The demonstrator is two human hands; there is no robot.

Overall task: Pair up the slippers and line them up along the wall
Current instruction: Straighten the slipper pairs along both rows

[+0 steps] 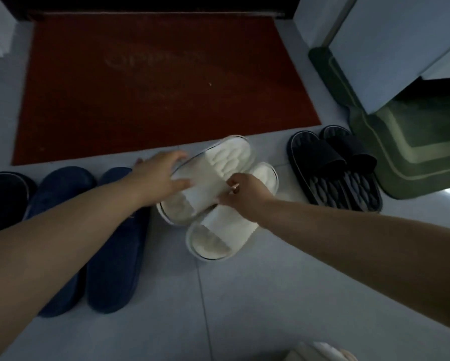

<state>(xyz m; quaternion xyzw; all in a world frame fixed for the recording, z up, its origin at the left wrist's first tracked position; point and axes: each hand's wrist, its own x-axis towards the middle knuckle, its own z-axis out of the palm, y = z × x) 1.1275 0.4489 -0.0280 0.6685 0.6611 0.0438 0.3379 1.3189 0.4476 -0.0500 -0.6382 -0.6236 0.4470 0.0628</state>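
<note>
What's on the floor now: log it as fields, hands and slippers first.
left hand: holds upper white slipper across its strap
right hand: pinches that strap's near edge
lower white slipper: partly under the upper one
navy pair: left, side by side
black pair: right, side by side
mats: red doormat, green mat

Dim grey tiled floor (pixel 244 295), red doormat (pixel 153 87), green mat (pixel 414 157) below white cabinet (pixel 390 48).

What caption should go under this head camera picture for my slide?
Tidying up: left hand and right hand grip overlapping white slippers between navy slippers and black slippers, near a red doormat.
</note>
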